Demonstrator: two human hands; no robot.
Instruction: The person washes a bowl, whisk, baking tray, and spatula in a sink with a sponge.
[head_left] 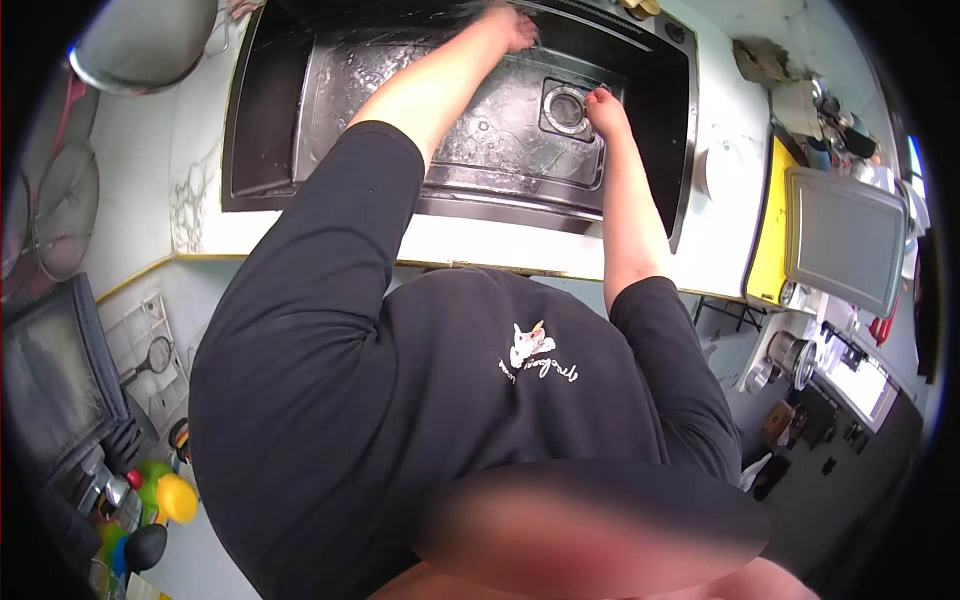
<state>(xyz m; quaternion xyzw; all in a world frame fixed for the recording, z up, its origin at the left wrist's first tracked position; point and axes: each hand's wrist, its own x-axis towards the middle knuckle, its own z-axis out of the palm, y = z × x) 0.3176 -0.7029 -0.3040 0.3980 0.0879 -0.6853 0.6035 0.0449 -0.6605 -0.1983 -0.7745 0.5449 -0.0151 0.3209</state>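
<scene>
Both of my hands reach into a dark, wet sink [480, 150] with droplets over its floor. My right hand [607, 112] is closed at the right edge of the round metal drain strainer [566, 110], its fingertips on the rim. The strainer sits within a square drain surround in the sink floor. My left hand [512, 28] is up by the sink's far wall, slightly blurred, with its fingers apart. I see nothing held in it, though its far side is hidden.
White marbled counter [725, 130] surrounds the sink. A large pan [140, 40] is at the upper left. On the right, a grey tray [848, 240] stands beside a yellow panel [772, 225]. Colourful utensils [165, 495] are at the lower left, and a metal pot [792, 355] is at the right.
</scene>
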